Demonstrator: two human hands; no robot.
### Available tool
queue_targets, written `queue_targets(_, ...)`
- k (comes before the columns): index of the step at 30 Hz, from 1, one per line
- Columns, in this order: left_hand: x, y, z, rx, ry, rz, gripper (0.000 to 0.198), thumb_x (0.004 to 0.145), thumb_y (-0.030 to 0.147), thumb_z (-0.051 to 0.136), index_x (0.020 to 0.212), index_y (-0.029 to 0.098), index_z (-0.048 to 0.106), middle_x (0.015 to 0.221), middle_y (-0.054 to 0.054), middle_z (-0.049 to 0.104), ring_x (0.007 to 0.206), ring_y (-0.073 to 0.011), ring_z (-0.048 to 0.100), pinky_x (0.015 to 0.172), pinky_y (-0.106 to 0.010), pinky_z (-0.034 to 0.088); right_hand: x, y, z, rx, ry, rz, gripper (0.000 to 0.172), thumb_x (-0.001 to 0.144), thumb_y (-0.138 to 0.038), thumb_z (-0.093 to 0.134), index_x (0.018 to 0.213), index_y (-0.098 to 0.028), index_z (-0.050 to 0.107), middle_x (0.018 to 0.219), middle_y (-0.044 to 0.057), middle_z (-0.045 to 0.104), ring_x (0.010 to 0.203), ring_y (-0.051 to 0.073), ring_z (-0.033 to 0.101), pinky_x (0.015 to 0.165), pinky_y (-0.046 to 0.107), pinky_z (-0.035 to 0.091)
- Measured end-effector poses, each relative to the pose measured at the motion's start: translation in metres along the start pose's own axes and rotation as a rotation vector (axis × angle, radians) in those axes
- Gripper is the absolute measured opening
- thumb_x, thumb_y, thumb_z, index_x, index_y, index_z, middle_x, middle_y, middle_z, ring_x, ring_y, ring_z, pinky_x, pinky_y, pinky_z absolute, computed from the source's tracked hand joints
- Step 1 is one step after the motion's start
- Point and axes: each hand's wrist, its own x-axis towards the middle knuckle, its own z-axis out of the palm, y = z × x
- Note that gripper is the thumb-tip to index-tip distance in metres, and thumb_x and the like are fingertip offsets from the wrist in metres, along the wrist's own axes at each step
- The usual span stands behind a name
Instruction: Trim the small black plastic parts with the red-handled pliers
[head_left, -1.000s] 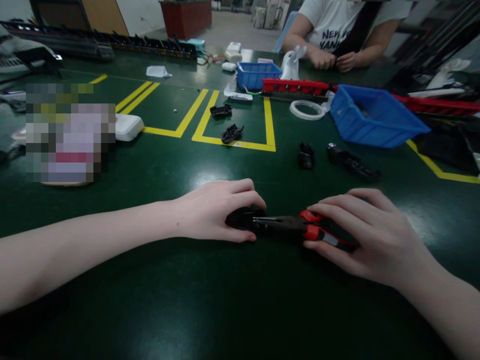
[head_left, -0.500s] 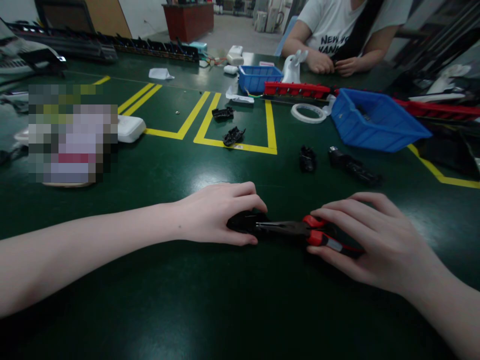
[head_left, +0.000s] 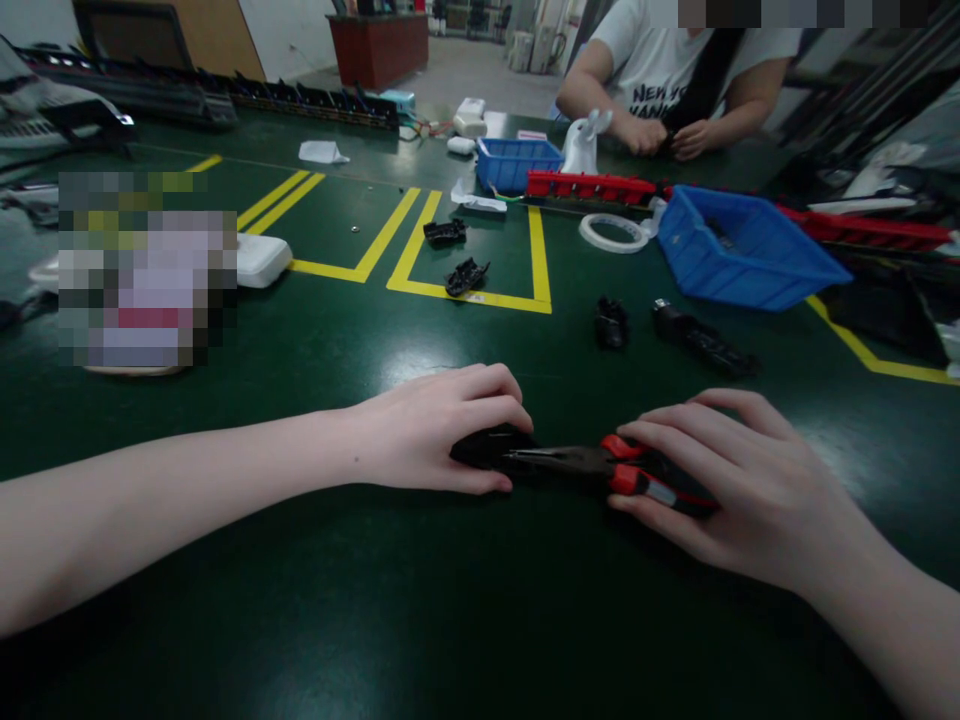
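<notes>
My left hand (head_left: 457,425) is closed around a dark part (head_left: 484,449) low over the green table; its exact kind is hidden by the fingers and the dark. From the right, my right hand (head_left: 757,480) grips long-nose pliers (head_left: 622,467) with red and black handles. The jaws point left, and their tips meet the dark part between my left thumb and fingers. Whether the tips clamp it I cannot tell. Beyond my right hand lie a small black part (head_left: 611,323) and a longer black piece (head_left: 705,338) with a metal end.
Two black parts, one (head_left: 466,276) nearer, lie by yellow tape lines. A blue bin (head_left: 750,250), a tape roll (head_left: 615,233) and a smaller blue bin (head_left: 517,165) stand farther back. A white box (head_left: 262,260) is at left. Across the table a person (head_left: 675,90) works with both hands.
The pliers and my right hand have shifted very slightly left. My left hand keeps its hold. Across the table, the other person's arms have moved a little.
</notes>
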Motion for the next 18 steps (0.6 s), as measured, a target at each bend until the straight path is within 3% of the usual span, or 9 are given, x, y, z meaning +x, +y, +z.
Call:
queue_targets(4, -0.0007, 0.0020, -0.0004, -0.028, 0.016, 0.001, 0.033, 0.087, 0.031, 0.065, 0.116, 0.017, 0.058, 0.121, -0.011, 0.054, 0.102, -0.0202, 0.058, 0.084, -0.032, 0.052, -0.0011, 0.0009, 0.0006, 0.001, 0.008, 0.000, 0.034, 0.085, -0.043, 0.062, 0.108, -0.018, 0.059, 0.094, 0.011, 0.068, 0.079, 0.025, 0.064, 0.077, 0.046, 0.047)
queue_targets(10, 0.0011, 0.0022, -0.0041, -0.101, 0.081, 0.011, 0.033, 0.086, 0.040, 0.065, 0.109, 0.017, 0.063, 0.117, -0.011, 0.057, 0.102, -0.0225, 0.059, 0.087, -0.036, 0.052, -0.0032, 0.0022, -0.0011, 0.055, 0.042, 0.060, 0.032, 0.085, -0.040, 0.063, 0.112, -0.023, 0.059, 0.096, 0.009, 0.069, 0.080, 0.026, 0.065, 0.078, 0.047, 0.047)
queue_targets(18, 0.0015, 0.0073, -0.0094, -0.169, 0.138, -0.024, 0.014, 0.092, 0.023, 0.057, 0.093, 0.017, 0.069, 0.106, -0.007, 0.063, 0.100, -0.0182, 0.060, 0.089, -0.032, 0.049, -0.0054, 0.0016, -0.0012, 0.057, 0.056, 0.084, 0.036, 0.085, -0.037, 0.063, 0.117, -0.024, 0.056, 0.099, 0.010, 0.068, 0.086, 0.029, 0.064, 0.077, 0.049, 0.049)
